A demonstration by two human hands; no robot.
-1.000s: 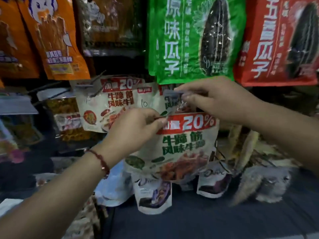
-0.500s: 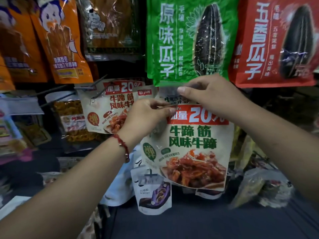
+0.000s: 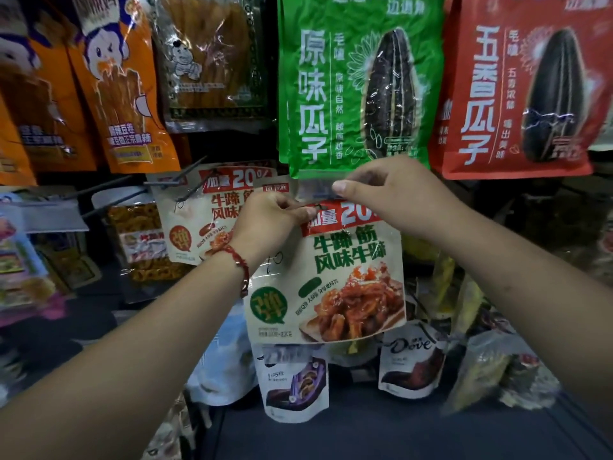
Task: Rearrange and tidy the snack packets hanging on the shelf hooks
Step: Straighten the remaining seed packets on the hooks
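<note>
Head view: left hand (image 3: 268,220) and right hand (image 3: 394,190) both pinch the top edge of the beige snack packet (image 3: 331,277); it hangs just below the green seed bag (image 3: 358,84); red seed bag (image 3: 520,88) beside that.

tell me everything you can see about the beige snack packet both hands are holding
The beige snack packet is a glossy, flat plastic pouch with a red banner reading 20% across its top, green Chinese characters below, a green round badge and a photo of reddish glazed meat. It hangs nearly upright, slightly tilted, below the green sunflower seed bag. The left hand pinches its top left edge; the right hand pinches its clear top strip.
</note>
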